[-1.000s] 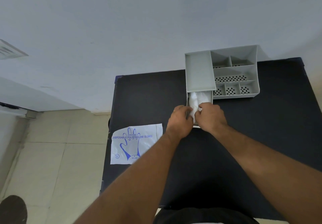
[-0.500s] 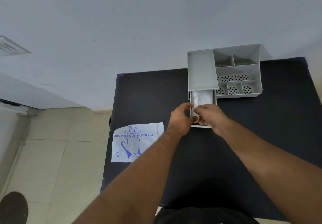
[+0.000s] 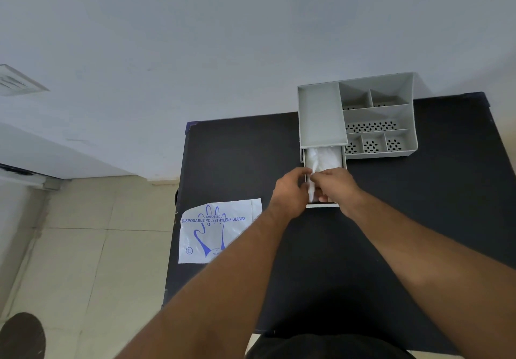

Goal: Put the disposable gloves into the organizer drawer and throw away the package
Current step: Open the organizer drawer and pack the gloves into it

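Note:
A grey organizer [image 3: 321, 113] stands at the back of the black table [image 3: 418, 219], its drawer [image 3: 322, 205] pulled out toward me. Crumpled clear disposable gloves [image 3: 325, 159] lie inside the drawer. My left hand [image 3: 290, 192] and my right hand [image 3: 335, 184] meet over the drawer's front half, both pinching a fold of the gloves between them. The front part of the drawer is hidden under my hands. The empty white package [image 3: 215, 230] with blue glove print lies flat at the table's left edge, partly overhanging it and partly covered by my left forearm.
The organizer's right side holds several open compartments [image 3: 374, 127] with perforated floors. A pale wall rises behind the table. Beige floor tiles [image 3: 97, 247] lie to the left, with a dark round object [image 3: 22, 336] at the bottom left corner.
My hands slid a little back toward the drawer's front, uncovering more of the gloves at the drawer's rear. My fingers now pinch a raised fold of glove plastic.

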